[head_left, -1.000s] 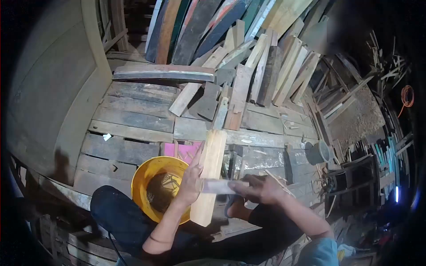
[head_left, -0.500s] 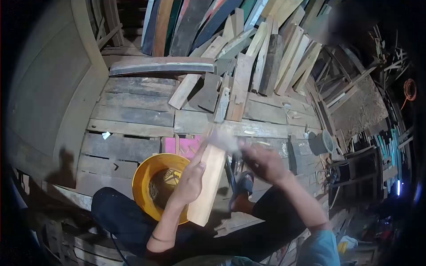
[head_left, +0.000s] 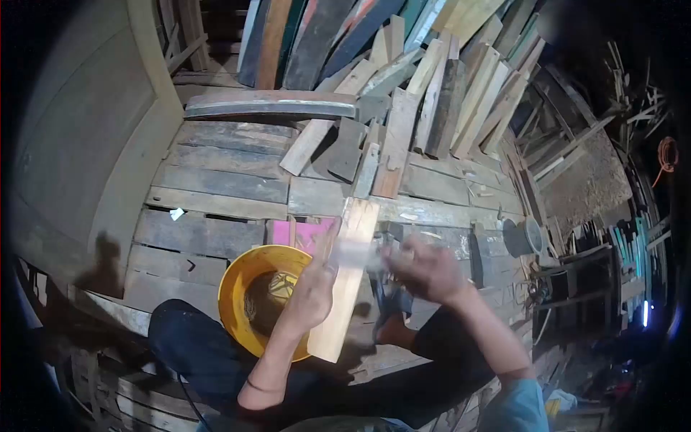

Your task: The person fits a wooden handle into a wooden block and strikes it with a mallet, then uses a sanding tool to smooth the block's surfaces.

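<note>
A pale wooden board [head_left: 347,306] slants up from my lap, its far end pointing away from me. My left hand [head_left: 311,295] is closed around the board's left side, thumb toward its upper face. Closed on the right is my right hand [head_left: 430,271], blurred by motion. From it a pale, smeared tool [head_left: 354,254] with a flat-looking head reaches left across the board's upper half; its exact kind I cannot tell. Beneath my left forearm stands a yellow bucket [head_left: 237,276] with small bits inside.
Many planks [head_left: 439,108] lean in a stack at the back, and a long thick beam [head_left: 270,105] lies before them. A pink sheet [head_left: 286,232] lies on the slatted wooden floor [head_left: 216,176]. A panelled door [head_left: 93,144] stands left; a grey bucket [head_left: 533,235] is at right.
My right hand has shifted slightly down, and the tool's head has come from the board's far end nearer to me along its face. The left hand keeps its hold.
</note>
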Demonstrator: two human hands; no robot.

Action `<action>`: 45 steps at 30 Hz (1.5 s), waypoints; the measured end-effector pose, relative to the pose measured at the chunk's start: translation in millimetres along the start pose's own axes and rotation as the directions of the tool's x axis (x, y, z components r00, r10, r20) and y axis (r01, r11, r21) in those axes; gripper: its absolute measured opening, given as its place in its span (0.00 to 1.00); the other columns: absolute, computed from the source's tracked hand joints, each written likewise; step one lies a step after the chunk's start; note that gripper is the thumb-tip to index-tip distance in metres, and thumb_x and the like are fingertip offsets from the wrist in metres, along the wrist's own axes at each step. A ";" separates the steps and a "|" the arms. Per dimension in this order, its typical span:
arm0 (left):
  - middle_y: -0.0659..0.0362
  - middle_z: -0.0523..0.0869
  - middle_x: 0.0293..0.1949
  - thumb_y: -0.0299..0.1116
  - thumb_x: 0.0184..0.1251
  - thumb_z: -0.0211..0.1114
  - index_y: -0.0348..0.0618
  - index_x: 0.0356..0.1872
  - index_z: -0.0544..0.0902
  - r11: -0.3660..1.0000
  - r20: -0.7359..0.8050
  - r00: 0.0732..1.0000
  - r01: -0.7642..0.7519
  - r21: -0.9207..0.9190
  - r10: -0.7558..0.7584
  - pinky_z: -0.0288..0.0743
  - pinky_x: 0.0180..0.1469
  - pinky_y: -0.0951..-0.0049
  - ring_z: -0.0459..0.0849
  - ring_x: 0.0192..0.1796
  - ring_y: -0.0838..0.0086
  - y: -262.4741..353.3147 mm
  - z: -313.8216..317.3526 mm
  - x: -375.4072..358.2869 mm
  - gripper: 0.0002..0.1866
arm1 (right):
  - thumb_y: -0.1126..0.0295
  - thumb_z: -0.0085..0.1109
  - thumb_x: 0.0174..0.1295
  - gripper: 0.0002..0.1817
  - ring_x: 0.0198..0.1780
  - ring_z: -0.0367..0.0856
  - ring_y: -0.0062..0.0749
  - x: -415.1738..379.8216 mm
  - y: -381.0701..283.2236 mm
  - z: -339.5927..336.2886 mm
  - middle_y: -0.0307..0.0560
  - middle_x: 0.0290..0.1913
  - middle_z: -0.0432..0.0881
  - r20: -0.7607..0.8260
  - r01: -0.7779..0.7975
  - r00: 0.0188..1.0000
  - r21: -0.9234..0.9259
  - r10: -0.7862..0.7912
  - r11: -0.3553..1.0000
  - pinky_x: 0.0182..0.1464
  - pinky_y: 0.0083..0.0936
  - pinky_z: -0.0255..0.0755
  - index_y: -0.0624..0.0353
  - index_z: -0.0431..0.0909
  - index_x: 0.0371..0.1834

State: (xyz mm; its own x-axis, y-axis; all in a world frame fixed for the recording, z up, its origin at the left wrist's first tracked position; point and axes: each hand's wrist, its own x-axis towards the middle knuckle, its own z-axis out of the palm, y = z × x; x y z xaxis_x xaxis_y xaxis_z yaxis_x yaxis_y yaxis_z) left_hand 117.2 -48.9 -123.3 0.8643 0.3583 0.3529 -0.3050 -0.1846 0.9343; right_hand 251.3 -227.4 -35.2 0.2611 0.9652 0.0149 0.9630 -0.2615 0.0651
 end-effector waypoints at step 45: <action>0.50 0.78 0.28 0.51 0.73 0.44 0.34 0.55 0.70 -0.159 0.491 0.819 0.465 -0.871 -0.297 0.68 0.15 0.72 0.73 0.16 0.66 -56.6 27.6 -21.2 0.27 | 0.70 0.66 0.50 0.36 0.33 0.82 0.41 -4.7 -0.6 10.8 0.44 0.34 0.77 0.023 -0.125 0.992 0.244 0.124 0.962 0.29 0.34 0.78 0.39 0.68 0.66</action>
State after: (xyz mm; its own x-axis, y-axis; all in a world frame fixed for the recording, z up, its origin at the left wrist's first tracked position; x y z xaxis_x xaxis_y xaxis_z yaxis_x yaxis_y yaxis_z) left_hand 127.2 -71.3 -185.1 0.9948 -0.1010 -0.0127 0.1016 0.9930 0.0596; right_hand 250.2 -231.8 -46.1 0.3795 0.9252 0.0001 0.9095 -0.3731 -0.1832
